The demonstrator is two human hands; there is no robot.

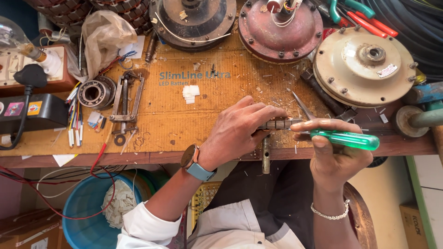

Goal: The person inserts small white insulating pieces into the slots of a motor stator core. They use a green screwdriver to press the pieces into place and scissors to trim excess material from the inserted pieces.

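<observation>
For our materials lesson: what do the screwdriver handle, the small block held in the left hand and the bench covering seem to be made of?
Screwdriver handle: clear green plastic, glossy; light shines through it.
Small block: probably metal, dull grey with ridges; partly hidden by the left hand.
Bench covering: corrugated cardboard, matt brown, printed and scuffed.

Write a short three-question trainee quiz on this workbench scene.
1. True or false: the right hand holds a screwdriver with a green handle.
2. What does the left hand press down at the bench edge? A) a glass bulb B) a small dark ridged metal block C) a coil of cable
3. Which wrist wears the watch with the blue strap?

Key:
1. True.
2. B.
3. The left wrist; the right one wears a silver chain bracelet.
</observation>
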